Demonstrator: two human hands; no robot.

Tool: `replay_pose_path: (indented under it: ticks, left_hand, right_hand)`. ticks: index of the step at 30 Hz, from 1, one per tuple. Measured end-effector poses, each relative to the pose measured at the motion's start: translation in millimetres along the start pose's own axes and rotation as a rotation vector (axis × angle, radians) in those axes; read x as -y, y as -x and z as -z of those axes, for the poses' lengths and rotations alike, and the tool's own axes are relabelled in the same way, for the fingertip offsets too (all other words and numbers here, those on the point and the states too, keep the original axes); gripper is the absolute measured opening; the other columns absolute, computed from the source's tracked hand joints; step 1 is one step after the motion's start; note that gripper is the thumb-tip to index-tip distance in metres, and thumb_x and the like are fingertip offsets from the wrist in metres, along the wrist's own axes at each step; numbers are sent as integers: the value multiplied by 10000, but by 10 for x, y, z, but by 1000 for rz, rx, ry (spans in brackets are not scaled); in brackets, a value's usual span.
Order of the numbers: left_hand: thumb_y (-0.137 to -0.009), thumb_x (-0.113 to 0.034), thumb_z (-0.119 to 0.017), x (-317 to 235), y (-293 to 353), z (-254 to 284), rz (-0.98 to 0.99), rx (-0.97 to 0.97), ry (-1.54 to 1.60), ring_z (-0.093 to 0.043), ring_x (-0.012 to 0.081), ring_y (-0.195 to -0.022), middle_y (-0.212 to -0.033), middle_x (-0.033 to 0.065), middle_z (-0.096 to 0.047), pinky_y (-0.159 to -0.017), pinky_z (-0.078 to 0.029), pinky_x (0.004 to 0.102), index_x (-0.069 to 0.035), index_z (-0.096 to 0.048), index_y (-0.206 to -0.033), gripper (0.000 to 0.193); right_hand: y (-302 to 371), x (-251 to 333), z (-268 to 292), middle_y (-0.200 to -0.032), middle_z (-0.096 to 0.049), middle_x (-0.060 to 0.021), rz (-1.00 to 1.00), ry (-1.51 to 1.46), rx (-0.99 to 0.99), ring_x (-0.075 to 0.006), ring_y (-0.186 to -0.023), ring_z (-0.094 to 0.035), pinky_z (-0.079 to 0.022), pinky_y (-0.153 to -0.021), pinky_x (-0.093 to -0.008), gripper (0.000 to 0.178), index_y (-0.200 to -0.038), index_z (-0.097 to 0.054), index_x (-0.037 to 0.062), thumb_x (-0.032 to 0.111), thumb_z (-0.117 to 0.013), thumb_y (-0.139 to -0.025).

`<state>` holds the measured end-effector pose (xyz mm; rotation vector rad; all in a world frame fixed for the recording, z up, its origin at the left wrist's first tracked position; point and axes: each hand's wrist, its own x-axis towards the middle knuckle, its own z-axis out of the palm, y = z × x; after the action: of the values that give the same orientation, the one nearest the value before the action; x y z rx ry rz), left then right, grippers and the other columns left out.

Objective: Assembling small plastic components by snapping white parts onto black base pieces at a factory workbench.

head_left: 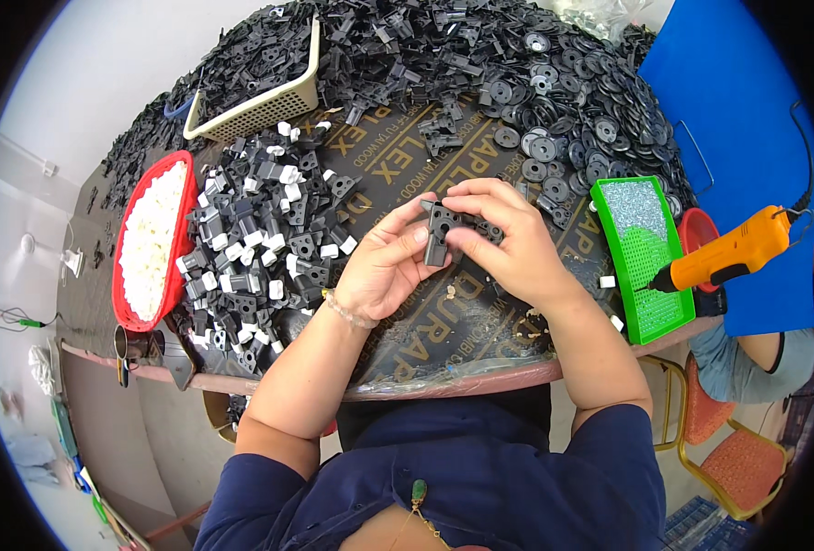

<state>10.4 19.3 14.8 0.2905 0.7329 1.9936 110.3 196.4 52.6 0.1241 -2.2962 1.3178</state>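
Observation:
Between my hands, above the middle of the table, is a black plastic bracket [440, 226] with a round hole in its face. My left hand [390, 266] grips it from the left, thumb on its front and fingers around the back. My right hand [508, 241] closes on its right side, with thumb and fingertips against it. Under the right fingers shows another dark piece [488, 230], and I cannot make out whether it belongs to the bracket. Left of my hands lies a heap of black brackets with white plastic ends [260, 230].
A red basket of white pieces [154, 241] stands at the left. Loose black parts and black discs [600, 129] pile up at the back, around a beige basket [269, 108]. At right, an orange electric screwdriver [733, 250] reaches over a green tray of screws [645, 248]. A person's sleeve [774, 367] shows beyond.

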Motion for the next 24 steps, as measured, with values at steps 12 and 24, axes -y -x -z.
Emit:
replay_pose_path:
  ticks: [12,24]
  left_hand:
    - [-966,-39,-633,4,3,22,-101,-14,-83,-643,192,-1106,-1239,121,-645,-957,-549,362,-64,-510,-1418,469]
    - [-951,-22,-653,23,36,-80,-103,12,-135,-588,148,-1155,-1233,62,-604,-993,-509,316,-34,-482,-1448,525]
  right_hand:
    - [2,-74,-5,-1148,-679,-136,160,187,-93,-301,-1058,-633,-494,-938,-389,408,-1128,-695,14,123,-825,-756]
    - [19,-31,-20,-1117,-685,-136,158,208,-88,-289,-1036,-639,-496,-917,-375,405,-1130,-700,15,126,-827,-762]
